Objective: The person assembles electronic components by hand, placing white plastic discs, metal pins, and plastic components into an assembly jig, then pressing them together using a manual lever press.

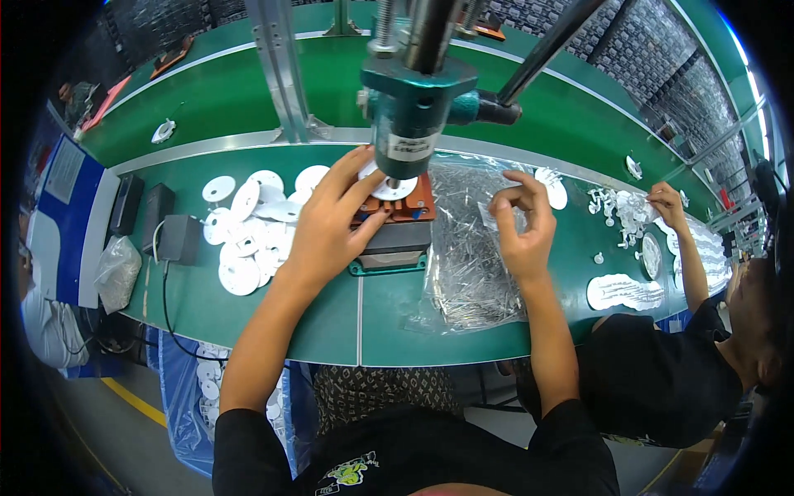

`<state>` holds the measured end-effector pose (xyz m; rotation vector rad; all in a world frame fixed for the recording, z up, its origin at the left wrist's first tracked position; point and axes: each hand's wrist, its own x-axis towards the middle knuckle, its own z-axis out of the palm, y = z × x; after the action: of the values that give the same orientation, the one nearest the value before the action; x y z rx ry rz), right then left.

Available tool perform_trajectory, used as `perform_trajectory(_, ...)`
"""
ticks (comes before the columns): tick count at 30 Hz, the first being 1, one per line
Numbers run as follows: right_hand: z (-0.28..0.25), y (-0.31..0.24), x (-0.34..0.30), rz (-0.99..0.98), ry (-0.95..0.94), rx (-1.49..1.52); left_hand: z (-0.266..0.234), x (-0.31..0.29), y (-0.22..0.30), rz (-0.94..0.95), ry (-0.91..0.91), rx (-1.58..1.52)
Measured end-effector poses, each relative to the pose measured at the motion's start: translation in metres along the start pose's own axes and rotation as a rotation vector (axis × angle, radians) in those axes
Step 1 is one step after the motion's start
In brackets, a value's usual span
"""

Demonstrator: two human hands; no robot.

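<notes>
My left hand reaches onto an orange fixture, its fingers at the edge of a white plastic disc. The disc lies under the head of a green press, and the fingers hide part of it. Over a clear plastic bag of thin metal pins hovers my right hand. Its fingers are curled in toward the thumb, and whatever may be between the tips is too small to make out. Left of my left hand lies a heap of white discs.
Black power adapters with a cable sit at the left, near a small bag of pale material. To the right, a co-worker's hand is among white plastic parts. A blue-lined bin stands below the table edge.
</notes>
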<state>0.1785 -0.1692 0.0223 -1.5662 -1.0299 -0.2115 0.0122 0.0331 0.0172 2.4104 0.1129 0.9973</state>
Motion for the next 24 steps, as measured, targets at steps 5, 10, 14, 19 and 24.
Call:
perform_trajectory(5, 0.01, -0.001, -0.013, -0.092, -0.091, 0.006, -0.021, 0.014, 0.009, 0.377, 0.019, 0.109)
perform_trajectory(10, 0.03, -0.025, -0.028, -0.292, -0.194, 0.173, -0.01, -0.016, 0.024, 0.381, 0.082, -0.19)
perform_trajectory(14, 0.038, -0.033, -0.042, -0.453, -0.12, -0.008, 0.003, -0.026, 0.044, 0.256, -0.104, -0.34)
perform_trajectory(19, 0.025, -0.031, -0.036, -0.463, -0.061, -0.094, 0.002, -0.018, 0.047, 0.302, -0.115, -0.219)
perform_trajectory(24, -0.01, -0.003, 0.009, -0.325, 0.222, -0.272, -0.023, -0.015, 0.011, 0.242, 0.254, 0.027)
